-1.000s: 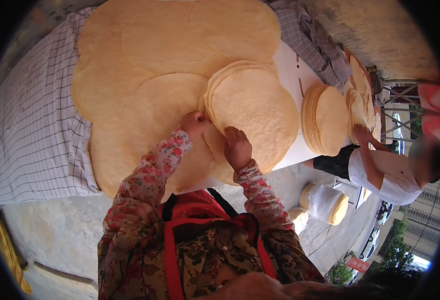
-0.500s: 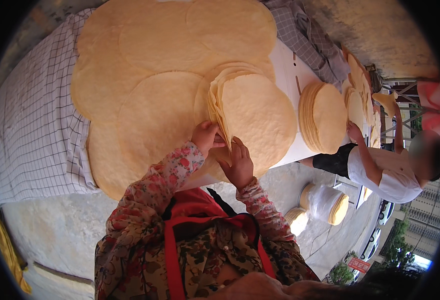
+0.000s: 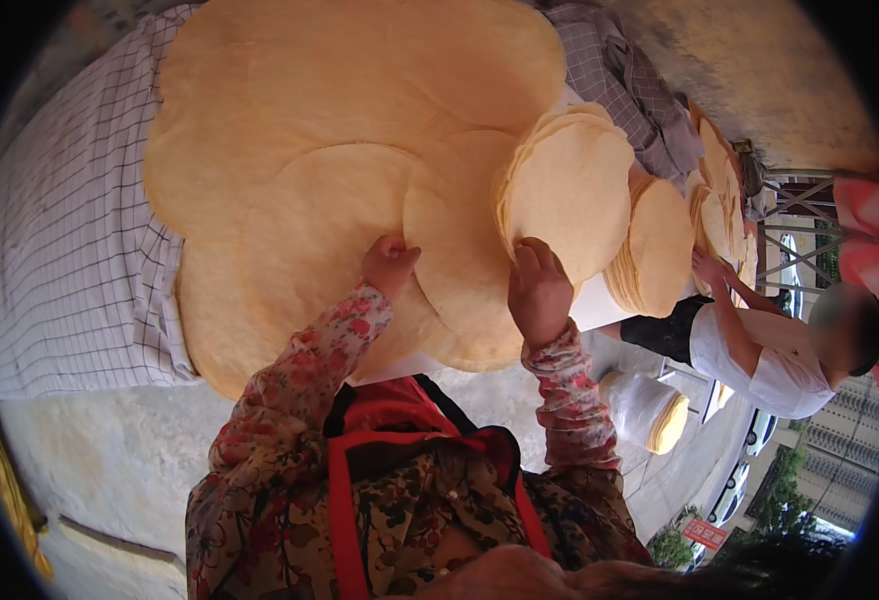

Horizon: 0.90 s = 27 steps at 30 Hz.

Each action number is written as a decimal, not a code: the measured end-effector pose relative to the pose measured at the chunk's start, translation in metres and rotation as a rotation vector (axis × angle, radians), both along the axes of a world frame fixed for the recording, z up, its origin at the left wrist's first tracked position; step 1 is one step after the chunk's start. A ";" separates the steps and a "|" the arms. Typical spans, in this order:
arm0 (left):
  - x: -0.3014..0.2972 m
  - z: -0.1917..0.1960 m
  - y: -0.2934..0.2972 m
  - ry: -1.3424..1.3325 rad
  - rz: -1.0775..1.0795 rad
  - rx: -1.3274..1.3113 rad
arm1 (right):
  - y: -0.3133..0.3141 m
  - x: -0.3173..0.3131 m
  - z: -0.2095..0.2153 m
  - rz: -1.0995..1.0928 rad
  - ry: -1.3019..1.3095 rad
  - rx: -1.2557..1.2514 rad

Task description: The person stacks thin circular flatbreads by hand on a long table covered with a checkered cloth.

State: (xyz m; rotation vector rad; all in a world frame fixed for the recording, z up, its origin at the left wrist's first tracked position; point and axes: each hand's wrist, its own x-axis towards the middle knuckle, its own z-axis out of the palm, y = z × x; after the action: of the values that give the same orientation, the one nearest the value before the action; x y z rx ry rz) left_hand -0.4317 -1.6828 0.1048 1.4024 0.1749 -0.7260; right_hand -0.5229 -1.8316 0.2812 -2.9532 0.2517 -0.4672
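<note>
**Two hands at a heap of flatbreads**

While the left hand curls its fingers onto a single flatbread lying flat near the middle, the right hand rests with fingers together against the near rim of a stack of flatbreads just to its right. Whether the left grip actually pinches the sheet's edge cannot be told; the right grip is flat and narrow, and its thumb side is hidden, so a hold on the stack cannot be confirmed.

At least four large round sheets spread overlapping over the checked cloth on the table; their exact count is unclear because they cover one another. Right of the held stack stands a second stack, and farther right at least one more pile, bent by the lens and hard to separate. A further small pile shows low at right, partly behind a white bag.

One other person in a white top reaches toward the right-hand piles. Both sleeves are floral; a red apron strap crosses the near chest.
</note>
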 end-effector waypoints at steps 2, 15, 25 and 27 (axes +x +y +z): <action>-0.002 -0.015 0.000 -0.106 -0.160 0.120 | 0.019 0.004 -0.060 0.005 0.092 0.087; -0.032 0.006 -0.002 -0.379 0.108 0.090 | -0.085 -0.017 0.002 -0.286 -0.025 0.629; -0.001 -0.025 -0.015 -0.247 -0.198 0.197 | -0.014 -0.005 -0.020 0.034 0.062 -0.070; 0.001 -0.016 -0.012 -0.348 -0.223 0.275 | -0.006 -0.013 -0.080 0.058 0.146 0.020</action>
State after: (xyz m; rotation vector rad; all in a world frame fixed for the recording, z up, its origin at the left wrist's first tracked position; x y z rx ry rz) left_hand -0.4311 -1.6949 0.0887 1.8080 -0.1630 -0.6437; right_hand -0.5357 -1.8381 0.2016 -2.9693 0.1845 -0.2405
